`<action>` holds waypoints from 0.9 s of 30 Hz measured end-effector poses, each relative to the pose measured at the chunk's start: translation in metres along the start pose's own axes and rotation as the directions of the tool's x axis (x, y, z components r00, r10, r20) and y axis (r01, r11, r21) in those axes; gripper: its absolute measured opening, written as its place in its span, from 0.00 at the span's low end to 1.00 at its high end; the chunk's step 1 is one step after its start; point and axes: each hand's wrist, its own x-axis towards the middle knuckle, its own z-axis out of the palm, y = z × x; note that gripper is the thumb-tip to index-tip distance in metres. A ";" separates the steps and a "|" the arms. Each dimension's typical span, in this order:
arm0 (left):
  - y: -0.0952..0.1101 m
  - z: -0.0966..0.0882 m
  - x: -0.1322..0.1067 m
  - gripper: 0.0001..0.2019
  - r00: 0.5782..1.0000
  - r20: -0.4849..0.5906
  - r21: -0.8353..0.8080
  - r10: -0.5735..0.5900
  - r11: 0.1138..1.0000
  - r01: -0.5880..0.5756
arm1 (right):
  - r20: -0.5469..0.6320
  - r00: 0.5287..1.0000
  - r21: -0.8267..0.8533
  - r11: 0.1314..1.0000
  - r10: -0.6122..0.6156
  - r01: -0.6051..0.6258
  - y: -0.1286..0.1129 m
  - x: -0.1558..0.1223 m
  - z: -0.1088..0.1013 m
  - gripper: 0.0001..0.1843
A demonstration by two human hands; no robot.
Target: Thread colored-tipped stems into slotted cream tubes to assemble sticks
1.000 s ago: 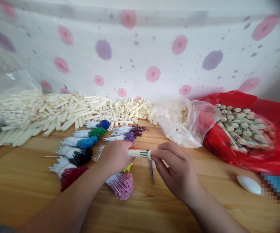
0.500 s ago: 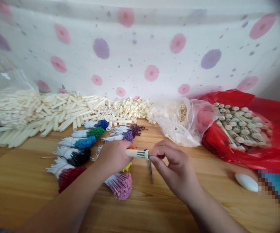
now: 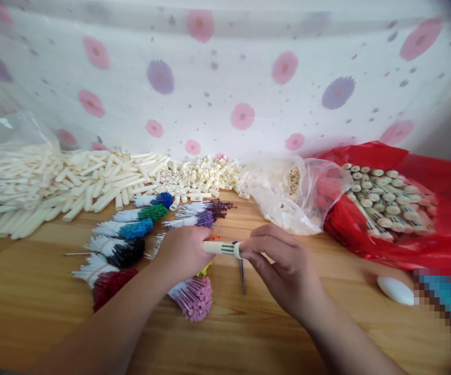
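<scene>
My left hand (image 3: 182,254) is closed round a cream multicolour pen barrel (image 3: 221,248), which lies level and points right. Dark slots run along its right part. At the barrel's right end, my right hand (image 3: 282,268) has thumb and forefinger pinched together; whatever is between them is too small to make out. Just below the fingertips lies a thin dark pointed tool (image 3: 242,276), partly hidden. Bundles of pen refills surround my left hand, among them pink (image 3: 194,299), red (image 3: 114,286), black (image 3: 127,251) and purple (image 3: 202,219).
Cream pen tubes (image 3: 104,179) and slotted pieces (image 3: 205,177) are heaped along the back. A clear plastic bag (image 3: 288,208) holds small parts. Behind on the right, a red bag (image 3: 350,237) holds assembled pens (image 3: 389,200). A white oval object (image 3: 395,290) lies at right.
Both hands keep nearly the same place at the pen barrel. My right fingertips have shifted slightly at its end, and the bit of blue there shows less. The view has moved very slightly.
</scene>
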 end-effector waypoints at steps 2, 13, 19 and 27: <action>0.000 0.000 0.000 0.09 1.000 0.001 0.005 0.000 1.000 0.000 | 0.016 1.000 -0.015 1.000 0.012 -0.012 0.001 0.000 -0.001 0.05; 0.000 -0.001 -0.003 0.08 0.997 -0.047 0.126 -0.059 0.990 0.065 | 0.021 0.917 0.187 0.900 0.398 -0.394 -0.004 0.002 0.010 0.05; 0.003 -0.002 -0.005 0.08 0.990 -0.080 0.170 -0.117 0.977 0.129 | 0.096 0.795 0.353 0.727 0.598 -0.589 0.000 0.001 0.016 0.07; 0.002 -0.003 -0.005 0.09 0.984 -0.117 0.185 -0.134 0.971 0.154 | 0.229 0.755 0.453 0.619 0.615 -0.642 0.001 0.002 0.010 0.09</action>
